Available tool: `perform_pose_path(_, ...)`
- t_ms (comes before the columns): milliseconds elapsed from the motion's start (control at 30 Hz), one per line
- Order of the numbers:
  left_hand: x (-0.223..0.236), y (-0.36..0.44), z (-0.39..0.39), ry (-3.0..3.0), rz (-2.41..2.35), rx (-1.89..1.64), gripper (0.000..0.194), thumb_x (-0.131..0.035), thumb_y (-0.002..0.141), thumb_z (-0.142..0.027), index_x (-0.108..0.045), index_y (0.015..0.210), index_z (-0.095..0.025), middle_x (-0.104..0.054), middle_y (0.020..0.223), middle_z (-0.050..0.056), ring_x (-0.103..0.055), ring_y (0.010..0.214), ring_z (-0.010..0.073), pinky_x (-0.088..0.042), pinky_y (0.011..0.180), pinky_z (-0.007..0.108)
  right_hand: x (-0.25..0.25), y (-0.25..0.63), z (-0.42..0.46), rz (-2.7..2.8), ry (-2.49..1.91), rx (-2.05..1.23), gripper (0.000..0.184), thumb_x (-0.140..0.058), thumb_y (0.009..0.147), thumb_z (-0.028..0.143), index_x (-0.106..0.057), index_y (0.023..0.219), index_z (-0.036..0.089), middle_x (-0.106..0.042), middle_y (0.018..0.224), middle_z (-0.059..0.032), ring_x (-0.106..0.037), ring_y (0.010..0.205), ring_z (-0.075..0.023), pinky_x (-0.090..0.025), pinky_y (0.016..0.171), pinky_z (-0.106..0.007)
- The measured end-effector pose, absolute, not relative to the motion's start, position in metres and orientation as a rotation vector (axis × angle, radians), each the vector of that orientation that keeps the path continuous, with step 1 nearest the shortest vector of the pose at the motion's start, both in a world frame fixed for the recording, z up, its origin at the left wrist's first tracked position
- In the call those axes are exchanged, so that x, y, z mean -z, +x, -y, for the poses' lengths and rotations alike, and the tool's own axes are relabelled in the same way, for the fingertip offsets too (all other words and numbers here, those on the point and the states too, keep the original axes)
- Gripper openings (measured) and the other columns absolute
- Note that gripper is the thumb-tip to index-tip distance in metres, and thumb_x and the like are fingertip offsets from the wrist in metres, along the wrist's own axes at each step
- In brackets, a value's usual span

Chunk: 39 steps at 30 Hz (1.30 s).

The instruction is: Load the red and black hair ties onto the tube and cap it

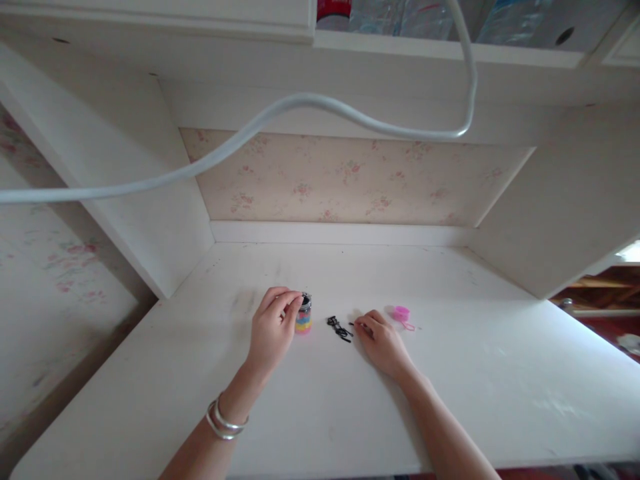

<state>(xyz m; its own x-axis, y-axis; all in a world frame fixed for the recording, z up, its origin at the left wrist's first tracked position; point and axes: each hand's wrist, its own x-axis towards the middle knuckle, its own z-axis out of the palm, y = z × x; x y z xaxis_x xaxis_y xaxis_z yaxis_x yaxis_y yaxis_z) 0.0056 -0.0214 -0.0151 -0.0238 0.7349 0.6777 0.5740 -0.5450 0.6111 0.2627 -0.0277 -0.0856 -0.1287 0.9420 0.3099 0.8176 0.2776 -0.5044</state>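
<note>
A small clear jar (pixel 303 315) filled with layers of coloured bands stands on the white desk (pixel 320 400). My left hand (pixel 273 330) grips the jar from its left side, fingers curled round the top. A little heap of black bands (pixel 339 328) lies just right of the jar. My right hand (pixel 381 340) rests on the desk beside that heap, its fingertips pinched on a black band at the heap's right edge. The jar's pink lid (pixel 401 314) lies open side up to the right of my right hand. Silver bangles (pixel 223 419) circle my left wrist.
The desk sits in a white alcove with side panels and a floral back wall (pixel 350 177). A white cable (pixel 310 107) loops across in front of the camera. A shelf above holds bottles (pixel 390 15). The desk's front edge is close to me.
</note>
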Motion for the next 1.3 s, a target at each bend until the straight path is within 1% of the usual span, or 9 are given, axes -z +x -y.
perform_pose_path(200, 0.017, 0.007, 0.024, 2.092, -1.456, -1.589, 0.019, -0.053, 0.091, -0.032, -0.068, 0.095, -0.02, -0.061, 0.099, 0.005, -0.057, 0.072, 0.0103, -0.051, 0.064, 0.021, 0.084, 0.262, 0.028, 1.979, -1.589, -0.295, 0.027, -0.043, 0.092, 0.029, -0.068, 0.088, 0.021, -0.061, 0.091, -0.0056, -0.059, 0.074, -0.0163, -0.043, 0.068, -0.027)
perform_pose_path(500, 0.013, 0.006, 0.028, 2.018, -1.48, -1.507, 0.019, -0.05, 0.091, -0.028, -0.066, 0.098, -0.02, -0.058, 0.103, 0.005, -0.057, 0.071, 0.0096, -0.048, 0.058, 0.02, 0.084, 0.262, 0.028, 1.984, -1.594, -0.284, 0.027, -0.043, 0.091, 0.03, -0.069, 0.091, 0.022, -0.062, 0.092, -0.0059, -0.06, 0.076, -0.0173, -0.044, 0.069, -0.029)
perform_pose_path(667, 0.014, 0.004, 0.026, 2.013, -1.512, -1.508, 0.02, -0.048, 0.091, -0.023, -0.066, 0.097, -0.021, -0.058, 0.105, 0.005, -0.059, 0.084, 0.0125, -0.049, 0.066, 0.022, 0.081, 0.261, 0.029, 1.993, -1.611, -0.309, 0.027, -0.043, 0.092, 0.031, -0.068, 0.091, 0.022, -0.061, 0.092, -0.0056, -0.06, 0.077, -0.0172, -0.044, 0.071, -0.028)
perform_pose_path(800, 0.015, 0.004, 0.026, 2.001, -1.524, -1.497, 0.021, -0.046, 0.091, -0.02, -0.066, 0.098, -0.022, -0.058, 0.106, 0.004, -0.059, 0.087, 0.0129, -0.049, 0.074, 0.025, 0.081, 0.262, 0.028, 2.028, -1.616, -0.303, 0.029, -0.042, 0.093, 0.03, -0.068, 0.087, 0.021, -0.061, 0.09, -0.0059, -0.06, 0.076, -0.0173, -0.043, 0.07, -0.028)
perform_pose_path(933, 0.01, 0.003, 0.03, 1.893, -1.469, -1.457, 0.022, -0.049, 0.086, -0.018, -0.063, 0.103, -0.021, -0.058, 0.111, 0.005, -0.059, 0.076, 0.0106, -0.049, 0.063, 0.022, 0.083, 0.262, 0.027, 1.953, -1.591, -0.341, 0.028, -0.043, 0.092, 0.032, -0.067, 0.086, 0.02, -0.06, 0.088, -0.006, -0.058, 0.074, -0.0175, -0.043, 0.069, -0.029)
perform_pose_path(1000, 0.008, 0.001, 0.031, 1.838, -1.406, -1.387, 0.033, -0.054, 0.082, -0.017, -0.058, 0.114, -0.02, -0.059, 0.111, 0.007, -0.059, 0.068, 0.0093, -0.047, 0.055, 0.02, 0.076, 0.257, 0.028, 1.83, -1.558, -0.387, 0.027, -0.045, 0.091, 0.035, -0.066, 0.085, 0.019, -0.06, 0.087, -0.0065, -0.057, 0.071, -0.017, -0.043, 0.066, -0.029)
perform_pose_path(1100, 0.008, 0.0, 0.031, 1.801, -1.316, -1.229, 0.056, -0.059, 0.079, -0.021, -0.044, 0.133, -0.018, -0.066, 0.095, 0.006, -0.057, 0.057, 0.0085, -0.045, 0.05, 0.019, 0.052, 0.241, 0.032, 1.714, -1.48, -0.443, 0.028, -0.047, 0.09, 0.039, -0.066, 0.082, 0.019, -0.06, 0.085, -0.0066, -0.053, 0.065, -0.0156, -0.042, 0.062, -0.028)
perform_pose_path(1167, 0.011, -0.001, 0.03, 1.779, -1.259, -1.171, 0.061, -0.059, 0.081, -0.024, -0.039, 0.138, -0.019, -0.068, 0.091, 0.006, -0.054, 0.05, 0.0073, -0.045, 0.048, 0.019, 0.029, 0.224, 0.036, 1.706, -1.408, -0.499, 0.028, -0.048, 0.09, 0.039, -0.066, 0.082, 0.02, -0.06, 0.086, -0.0064, -0.052, 0.064, -0.0147, -0.042, 0.06, -0.028)
perform_pose_path(1300, 0.019, 0.0, 0.024, 1.751, -1.25, -1.192, 0.056, -0.059, 0.08, -0.026, -0.045, 0.134, -0.022, -0.063, 0.12, 0.013, -0.046, 0.043, 0.0028, -0.042, 0.042, 0.018, -0.012, 0.191, 0.036, 1.733, -1.286, -0.512, 0.024, -0.051, 0.089, 0.036, -0.067, 0.083, 0.02, -0.06, 0.085, -0.0049, -0.052, 0.066, -0.014, -0.042, 0.06, -0.026)
